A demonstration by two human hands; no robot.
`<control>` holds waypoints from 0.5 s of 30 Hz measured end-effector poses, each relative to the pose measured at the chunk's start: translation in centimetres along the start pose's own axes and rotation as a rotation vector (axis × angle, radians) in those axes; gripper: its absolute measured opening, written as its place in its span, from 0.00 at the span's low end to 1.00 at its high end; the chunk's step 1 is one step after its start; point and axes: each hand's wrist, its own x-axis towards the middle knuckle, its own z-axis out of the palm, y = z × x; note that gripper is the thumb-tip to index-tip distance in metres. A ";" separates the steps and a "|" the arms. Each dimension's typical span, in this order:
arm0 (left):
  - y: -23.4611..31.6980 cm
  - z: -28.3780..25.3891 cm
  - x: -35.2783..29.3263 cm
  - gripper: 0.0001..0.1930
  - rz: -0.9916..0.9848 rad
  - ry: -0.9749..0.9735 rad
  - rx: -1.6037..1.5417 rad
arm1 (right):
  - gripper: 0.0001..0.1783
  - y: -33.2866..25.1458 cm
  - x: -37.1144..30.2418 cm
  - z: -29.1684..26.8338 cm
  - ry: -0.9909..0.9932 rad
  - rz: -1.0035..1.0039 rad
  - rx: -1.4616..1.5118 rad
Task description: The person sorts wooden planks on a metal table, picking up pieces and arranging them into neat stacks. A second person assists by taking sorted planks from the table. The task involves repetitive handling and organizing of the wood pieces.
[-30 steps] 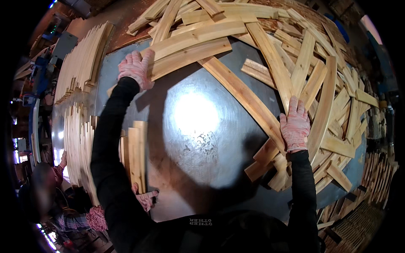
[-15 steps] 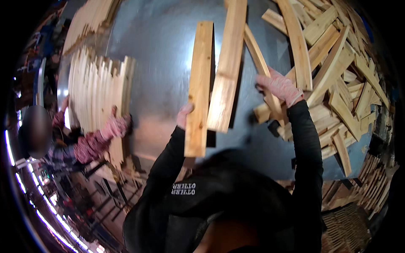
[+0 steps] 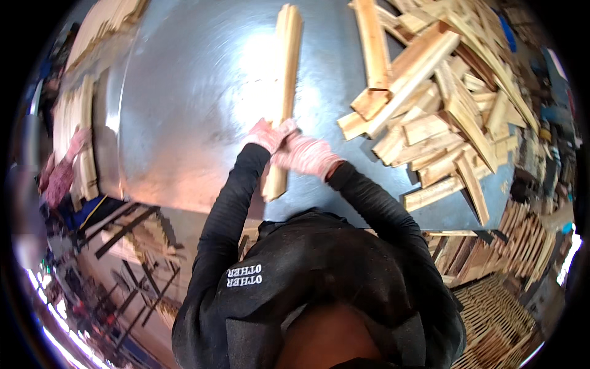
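Note:
Both my hands, in pink-and-white gloves, meet around a narrow stack of wooden boards (image 3: pixel 286 67) in the middle of the metal table. The boards stand on edge side by side, pointing away from me. My left hand (image 3: pixel 263 136) grips the stack's left side near its close end. From the right, my right hand (image 3: pixel 305 154) wraps over the same boards, its fingertips against the left hand. How many boards are in the stack cannot be told. Some of the fingers are hidden behind the wood and each other.
A jumbled pile of loose boards (image 3: pixel 424 135) covers the right of the metal table (image 3: pixel 184 123). At far left, a co-worker's gloved hand (image 3: pixel 78 142) touches a row of upright boards (image 3: pixel 86 104). More boards (image 3: pixel 104 31) stand at the back left.
My right hand has come left from the pile to the boards at the middle. Boards that lay apart now stand together between both hands. The view has shifted, with the co-worker farther left.

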 end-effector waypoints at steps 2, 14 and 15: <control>1.5 0.5 -1.1 0.39 -0.047 0.129 0.200 | 0.40 -1.0 -1.3 -3.0 -0.153 -0.122 -0.197; -8.0 -2.1 -6.3 0.38 -0.068 0.417 0.491 | 0.46 8.8 5.0 -14.7 0.754 0.455 -0.221; -6.1 -2.5 -7.0 0.40 -0.137 0.383 0.538 | 0.51 7.3 4.1 -14.2 0.672 0.452 -0.042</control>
